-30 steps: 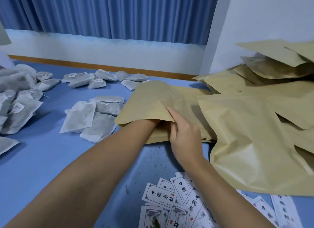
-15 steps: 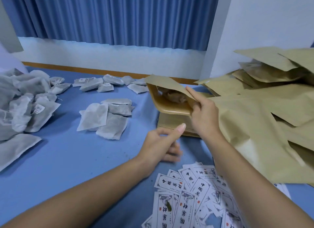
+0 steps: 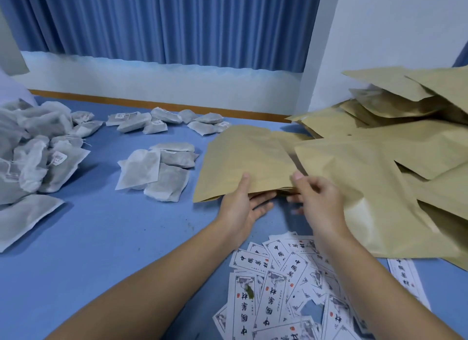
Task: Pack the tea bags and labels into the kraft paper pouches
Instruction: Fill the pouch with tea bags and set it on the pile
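Step in hand, as judged: opening pouch mouth. Kraft pouch (image 3: 248, 157) at worktop (image 3: 101, 238) centre. Left hand (image 3: 240, 208) pinches its near edge, thumb above, fingers beneath. Right hand (image 3: 316, 200), blurred, pinches likewise. Next move calls for spreading mouth, then fetching tea bags (image 3: 157, 172) from left and labels (image 3: 278, 289) from near edge.

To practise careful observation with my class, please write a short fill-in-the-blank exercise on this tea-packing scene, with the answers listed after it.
1. The left hand and the right hand hold the kraft pouch with their ____ on top of it.
2. The tea bags lie on the person's ____ side of that pouch.
3. The printed labels lie on a ____ table.

Missing words: thumbs; left; blue.
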`<state>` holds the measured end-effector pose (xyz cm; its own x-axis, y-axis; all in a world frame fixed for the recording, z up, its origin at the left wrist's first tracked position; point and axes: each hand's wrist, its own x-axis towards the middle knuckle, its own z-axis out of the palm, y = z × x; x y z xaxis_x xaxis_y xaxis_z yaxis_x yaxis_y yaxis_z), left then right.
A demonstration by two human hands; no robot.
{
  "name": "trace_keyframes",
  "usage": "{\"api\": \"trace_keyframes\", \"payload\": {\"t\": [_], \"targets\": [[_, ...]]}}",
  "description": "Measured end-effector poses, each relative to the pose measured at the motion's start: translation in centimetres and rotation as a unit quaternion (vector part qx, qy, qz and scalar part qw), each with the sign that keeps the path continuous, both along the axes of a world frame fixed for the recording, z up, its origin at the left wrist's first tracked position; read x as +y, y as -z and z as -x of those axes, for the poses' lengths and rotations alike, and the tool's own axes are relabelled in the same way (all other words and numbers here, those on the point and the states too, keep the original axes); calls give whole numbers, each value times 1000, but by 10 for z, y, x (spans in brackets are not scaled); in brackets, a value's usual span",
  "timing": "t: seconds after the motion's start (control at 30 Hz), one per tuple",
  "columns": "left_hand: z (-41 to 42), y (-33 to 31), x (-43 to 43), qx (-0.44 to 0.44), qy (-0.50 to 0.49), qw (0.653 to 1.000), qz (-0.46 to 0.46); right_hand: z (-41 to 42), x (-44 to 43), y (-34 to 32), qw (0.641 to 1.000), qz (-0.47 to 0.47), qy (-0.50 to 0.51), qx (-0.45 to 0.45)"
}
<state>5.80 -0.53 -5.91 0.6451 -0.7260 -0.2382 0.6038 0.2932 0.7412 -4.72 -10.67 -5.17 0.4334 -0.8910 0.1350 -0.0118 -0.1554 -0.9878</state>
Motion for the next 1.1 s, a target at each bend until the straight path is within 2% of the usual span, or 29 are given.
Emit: {"api": "trace_keyframes", "payload": {"t": [0.07,0.27,0.43,0.67,0.83,1.0,1.1], "targets": [[5,3,2,-18,5,1000,-14,1,4,3,992,-101,-74,-29],[7,8,8,-43,-12,999,-23,5,11,3,967,-171,-174,-75],[11,7,7,-59,-29,997,-34,6,19,6,971,-181,-121,-97],[16,9,1,-74,-46,993,-85,1,25,4,982,-128,-93,-103],[15,7,3,-68,-29,996,-45,-1,32,7,967,-190,-93,-140],[13,4,5,-45,-20,999,-23,0,26,6,973,-154,-68,-156],[12,5,5,-36,-22,999,-25,1,22,7,967,-173,-50,-179]]}}
